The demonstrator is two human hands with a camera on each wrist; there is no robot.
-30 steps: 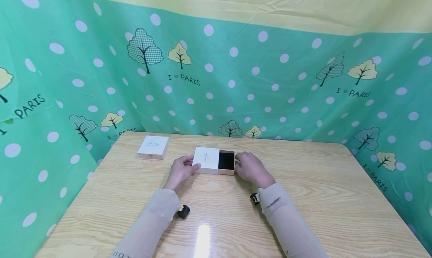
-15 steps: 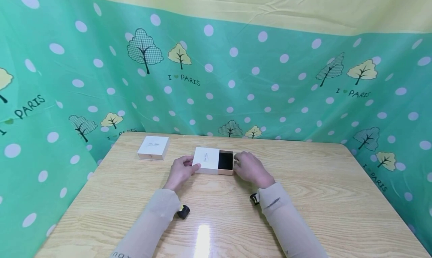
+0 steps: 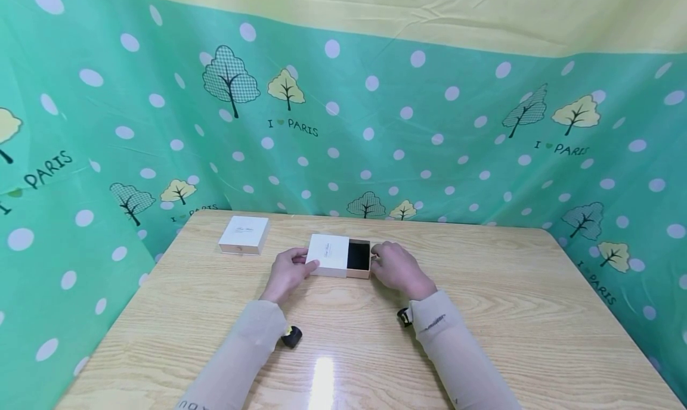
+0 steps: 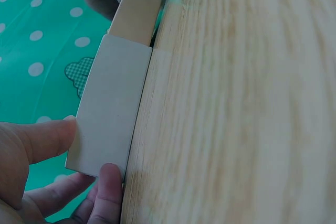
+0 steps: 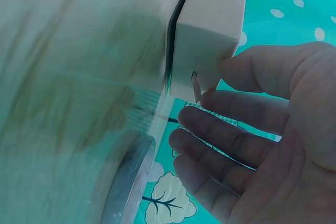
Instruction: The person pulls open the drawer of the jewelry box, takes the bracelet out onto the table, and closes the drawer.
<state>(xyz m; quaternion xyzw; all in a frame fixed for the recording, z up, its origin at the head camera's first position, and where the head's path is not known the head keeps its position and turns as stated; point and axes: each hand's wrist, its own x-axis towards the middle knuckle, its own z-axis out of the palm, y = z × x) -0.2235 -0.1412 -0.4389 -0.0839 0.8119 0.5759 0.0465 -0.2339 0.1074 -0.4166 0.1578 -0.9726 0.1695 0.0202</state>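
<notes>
A white sliding gift box with script lettering lies on the table, its sleeve on the left. The drawer, copper-coloured with a black inside, sticks out to the right. My left hand holds the sleeve's left end; in the left wrist view the thumb is on one edge and the fingertips on another. My right hand is at the drawer's outer end. In the right wrist view, its thumb touches the drawer's edge and the index fingertip is beside a short ribbon tab; the other fingers are loosely bent.
A second, matching closed box stands at the table's back left. The wooden table reaches a green dotted curtain behind and at both sides. Black wrist devices show near both cuffs.
The drawer has slid slightly left into the sleeve, and my right hand has shifted a little left with it. My left hand and the sleeve have stayed still.
</notes>
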